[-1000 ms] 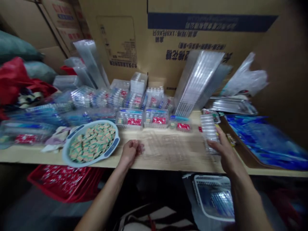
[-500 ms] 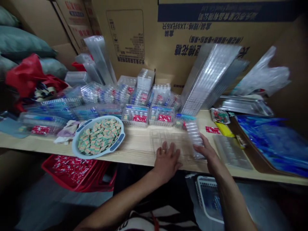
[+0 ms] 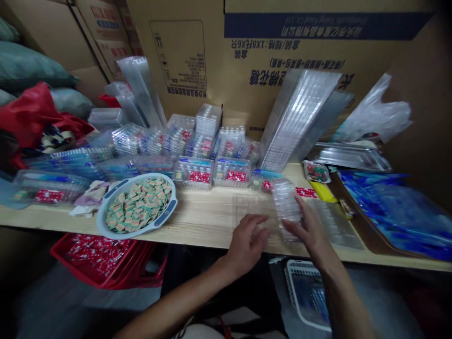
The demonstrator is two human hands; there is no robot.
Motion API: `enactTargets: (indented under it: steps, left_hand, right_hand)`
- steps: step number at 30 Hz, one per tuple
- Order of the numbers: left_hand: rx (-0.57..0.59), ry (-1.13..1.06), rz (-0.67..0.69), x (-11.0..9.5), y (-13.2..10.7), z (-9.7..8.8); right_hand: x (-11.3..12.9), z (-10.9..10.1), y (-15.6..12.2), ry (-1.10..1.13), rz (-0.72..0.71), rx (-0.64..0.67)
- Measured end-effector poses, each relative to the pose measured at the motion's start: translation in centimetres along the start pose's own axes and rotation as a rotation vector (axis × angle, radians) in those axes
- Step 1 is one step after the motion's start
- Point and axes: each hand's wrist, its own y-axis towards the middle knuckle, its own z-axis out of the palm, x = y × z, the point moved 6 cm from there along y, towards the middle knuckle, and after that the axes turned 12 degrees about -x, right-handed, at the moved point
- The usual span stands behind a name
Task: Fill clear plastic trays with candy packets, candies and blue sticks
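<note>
My right hand (image 3: 307, 228) is closed around a narrow stack of clear plastic trays (image 3: 285, 202), which stands tilted on the table. Beside it, my left hand (image 3: 249, 242) has loosely curled fingers with the thumb apart. It rests at the near edge of a see-through plastic tray (image 3: 243, 206) lying flat on the wood; I cannot tell whether the fingertips touch it. Just behind are filled clear boxes (image 3: 231, 173) with red printed packets and blue strips. To the left stands a pale blue basin (image 3: 163, 220) full of small striped candy-like pieces.
Tall stacks of clear trays (image 3: 296, 117) lean against a large cardboard box (image 3: 197, 56). On the right lie a metal tray (image 3: 353, 157), a yellow packet (image 3: 323, 191) and a carton of blue wrappers (image 3: 395, 212). Below the table edge are red baskets (image 3: 88, 278) and a white basket (image 3: 300, 301).
My left hand has lifted from lying flat with fingers spread to a curled pose. The flat tray has shifted right, and the stack in my right hand has tilted. The view has moved slightly.
</note>
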Motion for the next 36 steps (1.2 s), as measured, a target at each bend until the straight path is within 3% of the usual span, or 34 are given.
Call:
enactTargets:
  steps: [2, 4, 8, 12, 16, 21, 24, 27, 29, 31, 33, 36]
  left_hand:
    - [-0.090, -0.400, -0.281, 0.0, 0.9, -1.0]
    - [-0.157, -0.667, -0.484, 0.3, 1.6, -1.6]
    - [-0.227, -0.867, -0.643, 1.0, 2.3, -2.7]
    - [-0.292, -0.894, -0.662, 1.0, 2.3, -3.8]
    - [-0.261, -0.760, -0.562, 0.0, 2.3, -4.4]
    - [-0.331, -0.614, -0.461, -0.7, 2.7, -6.0]
    - [-0.360, -0.617, -0.466, -0.4, 3.4, -8.4]
    - [-0.362, -0.582, -0.511, 0.8, 3.4, -11.8]
    - [-0.401, -0.498, -0.547, 2.3, 2.7, -14.1]
    - [-0.471, -0.385, -0.579, 4.1, 1.5, -16.0]
    - [-0.522, -0.270, -0.606, 5.8, 0.3, -17.2]
    - [-0.540, -0.069, -0.613, 7.6, -0.9, -18.2]
  right_hand:
    - [1.7, 2.0, -1.0, 0.081, -0.004, 0.081]
    - [3.3, 4.1, -1.8, 0.190, -0.008, 0.147]
    - [4.6, 7.1, -2.2, 0.358, 0.007, 0.209]
    - [4.5, 8.5, -2.0, 0.463, 0.045, 0.238]
    - [4.7, 9.1, -2.2, 0.477, 0.053, 0.204]
    - [5.7, 10.1, -2.6, 0.600, 0.093, 0.157]
    - [5.5, 9.1, -1.0, 0.765, 0.224, 0.119]
    - [4.6, 4.9, 2.1, 0.732, 0.283, -0.018]
    - [3.9, 1.7, 4.2, 0.652, 0.260, -0.113]
    - [3.4, -0.3, 5.6, 0.568, 0.213, -0.130]
    - [3.0, -0.8, 5.8, 0.484, 0.160, -0.088]
    - [2.3, 0.2, 4.6, 0.388, 0.128, -0.003]
